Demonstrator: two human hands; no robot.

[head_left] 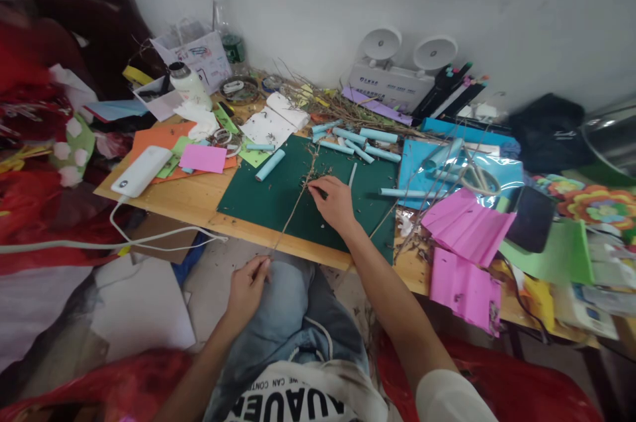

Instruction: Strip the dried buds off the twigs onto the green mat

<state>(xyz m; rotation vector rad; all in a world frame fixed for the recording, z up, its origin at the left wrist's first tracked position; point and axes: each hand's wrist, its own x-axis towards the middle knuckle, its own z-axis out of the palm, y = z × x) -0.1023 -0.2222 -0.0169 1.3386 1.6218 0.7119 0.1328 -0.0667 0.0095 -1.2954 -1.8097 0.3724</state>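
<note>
A person seated at a pale wooden worktop (186,198) stretches a thin, dry, brown twig (297,205) on a slant between two bare hands. The left hand (250,286), just off the front edge above denim-clad legs, pinches the lower end of the twig between thumb and fingers. The right hand (334,205) rests over a smooth, dark green mat (253,193), its thumb and fingers closed on the twig farther up, where the stem grows into finer, crumbly-looking sprigs. Dark flecks are scattered over the mat.

Around the mat's far edge lie slim tubes of rolled light-blue paper (271,165), some crossing one another. Behind them sprawls a rough, tangled heap of twigs (348,110), near a white box (390,84) with two round discs on top. To the left are a flat pink paper (203,158), orange sheets (159,137), a rounded white plastic block (142,172) with a pale cable, and a dark-necked bottle (191,86). To the right, glossy clear plastic covers part of a bright blue sheet (410,163); beside it are crinkled magenta paper (464,226) with folded ridges and a flat, black rectangular object (530,218).
</note>
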